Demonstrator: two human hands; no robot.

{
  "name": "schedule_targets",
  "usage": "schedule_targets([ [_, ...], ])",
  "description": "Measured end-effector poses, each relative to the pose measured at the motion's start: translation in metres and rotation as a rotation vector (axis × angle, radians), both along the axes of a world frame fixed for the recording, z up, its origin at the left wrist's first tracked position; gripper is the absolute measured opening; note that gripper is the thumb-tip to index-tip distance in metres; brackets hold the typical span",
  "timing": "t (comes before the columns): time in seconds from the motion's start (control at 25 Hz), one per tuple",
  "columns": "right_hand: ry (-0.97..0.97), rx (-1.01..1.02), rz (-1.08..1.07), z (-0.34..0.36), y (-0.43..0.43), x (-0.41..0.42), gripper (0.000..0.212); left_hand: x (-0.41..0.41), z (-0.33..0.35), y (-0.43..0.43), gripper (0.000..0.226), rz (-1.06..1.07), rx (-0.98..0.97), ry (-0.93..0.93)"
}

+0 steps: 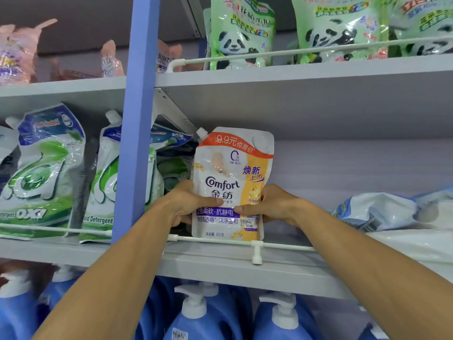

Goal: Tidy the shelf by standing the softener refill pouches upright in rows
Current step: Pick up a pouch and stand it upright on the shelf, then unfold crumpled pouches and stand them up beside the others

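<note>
A white and yellow Comfort softener pouch (pixel 232 173) with a red price band stands upright at the left end of the middle shelf (pixel 245 268), just behind the white guard rail (pixel 284 246). My left hand (pixel 188 202) grips its left edge, thumb across the front. My right hand (pixel 272 204) grips its right edge the same way. Another pouch, blue and white (pixel 382 212), lies flat on the shelf to the right.
A blue upright post (pixel 137 119) borders the bay on the left, with green OXI detergent pouches (pixel 46 173) beyond it. Panda-print pouches (pixel 242 33) stand on the shelf above. Blue pump bottles (pixel 196 320) fill the shelf below.
</note>
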State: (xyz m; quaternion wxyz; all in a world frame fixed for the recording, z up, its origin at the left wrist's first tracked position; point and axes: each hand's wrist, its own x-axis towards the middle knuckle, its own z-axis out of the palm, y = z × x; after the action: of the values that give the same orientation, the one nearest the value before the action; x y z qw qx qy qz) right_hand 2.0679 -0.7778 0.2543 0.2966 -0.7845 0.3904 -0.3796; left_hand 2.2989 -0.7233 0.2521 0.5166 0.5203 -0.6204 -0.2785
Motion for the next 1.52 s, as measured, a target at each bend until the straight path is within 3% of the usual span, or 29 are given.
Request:
schedule_targets([
  [0.24,0.025,0.029,0.027,-0.001,0.000,-0.001,0.050,-0.001,-0.003,0.001,0.048,0.010,-0.014,0.034],
  [0.6,0.002,0.042,0.019,-0.003,0.006,0.000,0.044,0.001,-0.006,-0.002,0.073,0.044,0.036,0.066],
  [1.0,0.017,0.030,-0.030,-0.002,0.003,-0.006,0.047,-0.006,0.003,0.002,0.046,-0.093,0.143,0.061],
  [1.28,-0.005,0.027,-0.113,-0.004,0.015,-0.014,0.044,-0.016,0.002,0.000,0.041,-0.212,0.162,0.017],
  [1.52,0.078,-0.087,-0.304,0.003,0.049,-0.023,0.017,-0.022,0.005,0.019,0.043,-0.058,0.129,-0.031],
])
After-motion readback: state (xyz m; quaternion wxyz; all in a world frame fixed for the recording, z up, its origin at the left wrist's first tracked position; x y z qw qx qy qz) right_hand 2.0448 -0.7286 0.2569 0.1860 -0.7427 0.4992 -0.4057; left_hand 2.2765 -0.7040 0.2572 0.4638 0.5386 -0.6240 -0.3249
